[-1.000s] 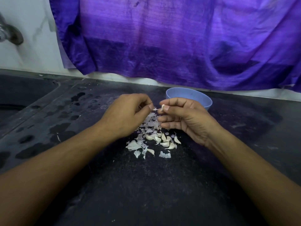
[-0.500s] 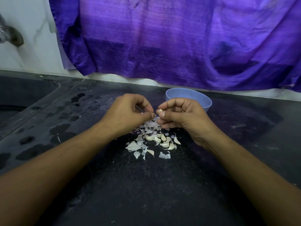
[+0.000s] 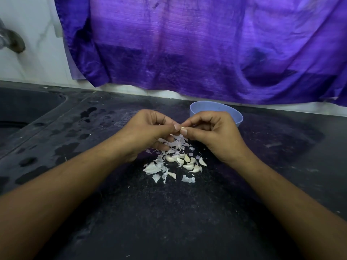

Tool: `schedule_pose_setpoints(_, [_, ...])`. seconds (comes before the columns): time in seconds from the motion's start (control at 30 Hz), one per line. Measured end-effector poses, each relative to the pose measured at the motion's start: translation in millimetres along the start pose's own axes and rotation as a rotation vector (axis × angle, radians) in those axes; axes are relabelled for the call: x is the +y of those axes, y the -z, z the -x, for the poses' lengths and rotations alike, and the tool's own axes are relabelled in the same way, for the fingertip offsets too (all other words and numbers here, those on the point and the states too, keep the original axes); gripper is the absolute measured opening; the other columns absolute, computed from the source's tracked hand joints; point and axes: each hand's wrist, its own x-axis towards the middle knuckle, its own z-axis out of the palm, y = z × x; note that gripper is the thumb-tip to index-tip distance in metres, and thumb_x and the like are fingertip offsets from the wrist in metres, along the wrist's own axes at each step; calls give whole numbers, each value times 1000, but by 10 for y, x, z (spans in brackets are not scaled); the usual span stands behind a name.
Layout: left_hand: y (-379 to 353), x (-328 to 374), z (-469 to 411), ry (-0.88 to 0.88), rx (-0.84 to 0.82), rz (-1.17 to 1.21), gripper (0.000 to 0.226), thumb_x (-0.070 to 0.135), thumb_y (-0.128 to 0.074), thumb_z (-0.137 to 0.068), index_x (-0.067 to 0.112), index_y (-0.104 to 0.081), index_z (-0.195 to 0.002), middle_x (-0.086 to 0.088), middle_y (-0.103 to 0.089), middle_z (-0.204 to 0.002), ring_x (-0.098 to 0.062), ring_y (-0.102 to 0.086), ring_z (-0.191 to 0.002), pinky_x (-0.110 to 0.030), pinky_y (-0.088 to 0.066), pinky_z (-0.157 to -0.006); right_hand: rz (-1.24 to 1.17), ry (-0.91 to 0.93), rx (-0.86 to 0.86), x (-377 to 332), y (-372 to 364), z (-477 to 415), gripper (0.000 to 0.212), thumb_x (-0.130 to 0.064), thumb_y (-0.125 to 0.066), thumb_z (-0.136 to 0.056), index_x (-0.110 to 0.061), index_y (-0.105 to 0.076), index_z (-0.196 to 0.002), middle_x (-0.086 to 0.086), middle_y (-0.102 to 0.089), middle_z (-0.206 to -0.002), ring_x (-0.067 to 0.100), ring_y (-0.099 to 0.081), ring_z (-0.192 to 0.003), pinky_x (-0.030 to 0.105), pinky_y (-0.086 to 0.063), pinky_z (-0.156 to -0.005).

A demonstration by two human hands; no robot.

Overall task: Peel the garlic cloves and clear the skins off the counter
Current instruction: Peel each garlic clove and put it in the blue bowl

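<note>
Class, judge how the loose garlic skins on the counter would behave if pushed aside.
The garlic skins look thin and curled, so probably light, apt to scatter. They likely crumple rather than slide stiffly. Wet-looking patches on the counter might make some stick.

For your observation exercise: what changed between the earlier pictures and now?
The left hand closed the small gap and now pinches the garlic clove alongside the right hand, which kept its grip. Skins, loose cloves and blue bowl stayed put.
</note>
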Motion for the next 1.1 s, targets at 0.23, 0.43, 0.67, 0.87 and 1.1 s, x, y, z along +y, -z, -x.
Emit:
schedule_pose_setpoints(0.23, [-21,-21,-9,-42,30,-65,7,13,-74,-93,7,-77,-90,2,-74,-74,-6,-67,-70,-28,-60,-61,70,38,2,27,11,-14,8,-13,-85,-83,-15,-80,-89,7,-79,-84,40,-74,-79,64,-58,-77])
schedule_pose_setpoints(0.43, [-22,-46,0,-162,104,-289,9,20,-74,-92,17,-77,-84,-4,-74,-75,-11,-70,-69,-33,-62,-64,87,35,-25,54,10,-5,7,-14,-84,-84,-17,-80,-89,5,-78,-81,36,-74,-76,60,-61,-77])
schedule_pose_setpoints(0.67, [23,-57,2,-184,127,-407,11,27,-71,-94,23,-74,-85,-1,-75,-76,-22,-75,-73,-50,-65,-73,-123,-36,-32,15,-8,-31,9,-3,-79,-85,-4,-77,-93,17,-77,-84,23,-75,-74,37,-63,-76])
schedule_pose_setpoints(0.87, [-2,-4,27,-163,74,-241,22,36,-74,-94,15,-77,-89,-3,-76,-86,-11,-72,-79,-37,-64,-69,56,61,-40,37,32,-17,9,-8,-81,-86,-9,-79,-95,9,-79,-86,31,-76,-78,53,-63,-79])
schedule_pose_setpoints(1.1, [-9,-10,0,-25,18,-92,10,16,-76,-91,6,-77,-90,-1,-73,-76,-7,-67,-73,-28,-60,-61,261,148,-41,36,51,-10,7,-13,-84,-85,-15,-81,-92,-3,-76,-76,9,-68,-62,26,-52,-58])
